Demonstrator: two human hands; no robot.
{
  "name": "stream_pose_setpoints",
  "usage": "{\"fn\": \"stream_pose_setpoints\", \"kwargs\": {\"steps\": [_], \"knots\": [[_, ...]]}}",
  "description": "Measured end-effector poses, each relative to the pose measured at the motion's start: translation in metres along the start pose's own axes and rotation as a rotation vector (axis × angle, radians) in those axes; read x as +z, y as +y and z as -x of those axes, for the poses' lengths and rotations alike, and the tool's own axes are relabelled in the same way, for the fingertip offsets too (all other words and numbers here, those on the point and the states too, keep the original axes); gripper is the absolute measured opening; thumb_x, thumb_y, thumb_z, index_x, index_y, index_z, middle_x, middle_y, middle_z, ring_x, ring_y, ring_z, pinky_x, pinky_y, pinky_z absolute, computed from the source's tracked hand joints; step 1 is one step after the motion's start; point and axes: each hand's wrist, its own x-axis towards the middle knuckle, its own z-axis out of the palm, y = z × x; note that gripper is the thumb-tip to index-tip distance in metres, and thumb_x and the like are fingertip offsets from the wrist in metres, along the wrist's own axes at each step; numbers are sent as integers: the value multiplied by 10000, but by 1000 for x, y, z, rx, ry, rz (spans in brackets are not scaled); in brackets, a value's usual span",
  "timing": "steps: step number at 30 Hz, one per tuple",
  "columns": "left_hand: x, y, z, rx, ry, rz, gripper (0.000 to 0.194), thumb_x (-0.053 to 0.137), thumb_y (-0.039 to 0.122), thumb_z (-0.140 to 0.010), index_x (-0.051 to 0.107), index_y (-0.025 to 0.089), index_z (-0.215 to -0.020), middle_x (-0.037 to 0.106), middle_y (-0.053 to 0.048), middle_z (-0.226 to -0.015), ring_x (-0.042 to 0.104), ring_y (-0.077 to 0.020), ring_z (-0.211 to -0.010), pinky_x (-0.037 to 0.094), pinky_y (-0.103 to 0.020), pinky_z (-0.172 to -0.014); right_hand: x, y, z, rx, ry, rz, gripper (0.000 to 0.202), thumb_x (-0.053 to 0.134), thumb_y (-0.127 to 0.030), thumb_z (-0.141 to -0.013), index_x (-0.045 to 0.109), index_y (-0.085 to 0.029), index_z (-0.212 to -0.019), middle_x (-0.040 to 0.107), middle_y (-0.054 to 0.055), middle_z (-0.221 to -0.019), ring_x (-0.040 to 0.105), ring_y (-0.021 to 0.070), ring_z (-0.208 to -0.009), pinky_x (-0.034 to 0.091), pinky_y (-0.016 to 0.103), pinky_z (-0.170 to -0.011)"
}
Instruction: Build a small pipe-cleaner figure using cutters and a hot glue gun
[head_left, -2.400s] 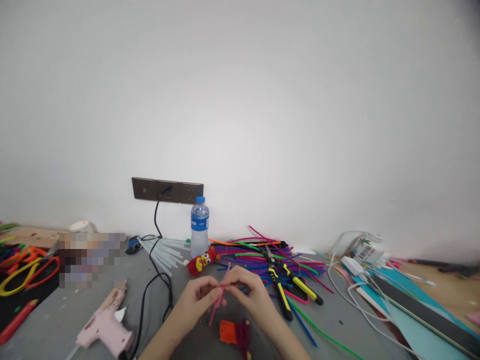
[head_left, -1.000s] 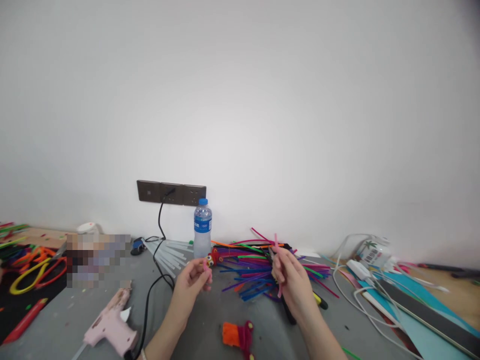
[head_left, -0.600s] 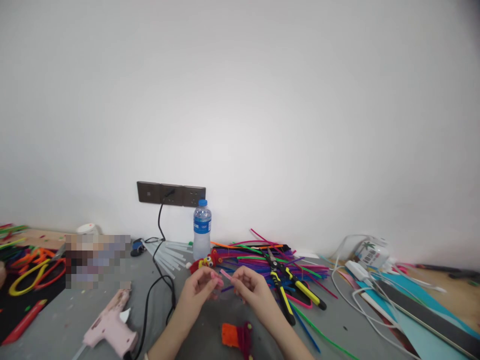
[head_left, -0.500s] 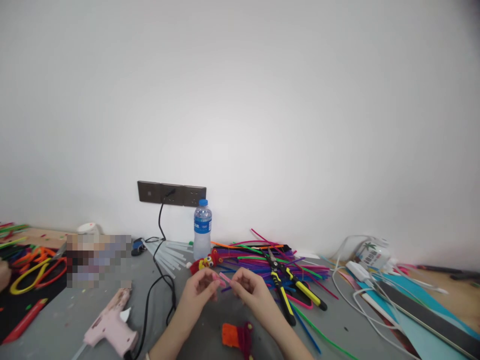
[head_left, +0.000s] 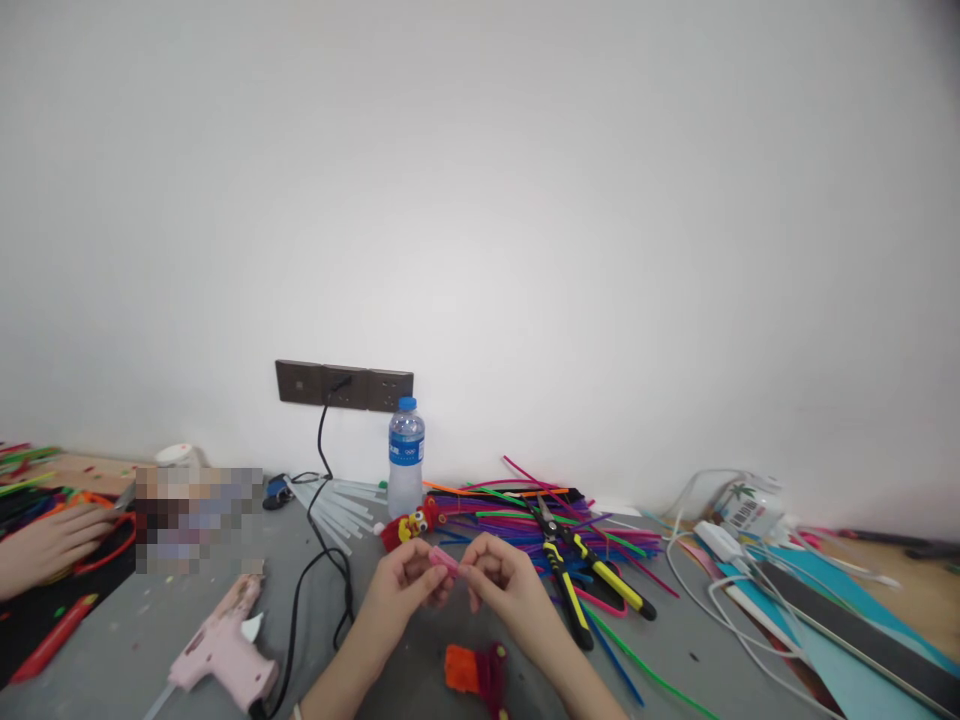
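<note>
grey desk (head_left: 705, 620): pipe-cleaner pile (head_left: 502, 525) near back edge, pliers (head_left: 571, 592) partly over it. my left hand (head_left: 397, 590) pinches pink piece (head_left: 442, 560); my right hand (head_left: 514, 590) closes fingertips on its right end. orange-and-maroon piece (head_left: 463, 670) lies on desk below, between my forearms. pink piece sits between both hands, nearer left, long axis slanting from upper left to lower right.
</note>
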Motion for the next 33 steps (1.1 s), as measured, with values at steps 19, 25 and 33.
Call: {"fn": "stream_pose_setpoints", "kwargs": {"steps": [19,25,33], "knots": [[1,-2,0,-130,29,94,417,863,477,-560,644,144,-684,709,-19,-583,600,-118,-494,443,-215,-521,-5,3,0,45,-65,36,295,690,-440,-758,594,-164,-718,587,-34,-524,516,95,-435,336,202,-470],[0,-4,-1,-139,40,105,422,869,473,-550,644,138,-670,722,-36,-598,606,-116,-492,460,-214,-518,-7,4,0,61,-70,64,191,673,-334,-761,600,-161,-729,575,-39,-505,512,97,-431,315,200,-463],[-1,-4,0,-141,30,87,430,874,471,-546,648,130,-679,730,-48,-600,620,-120,-499,452,-206,-507,-7,4,-1,63,-68,123,124,640,-268,-759,589,-165,-712,566,-45,-497,515,103,-428,317,205,-470]]}}
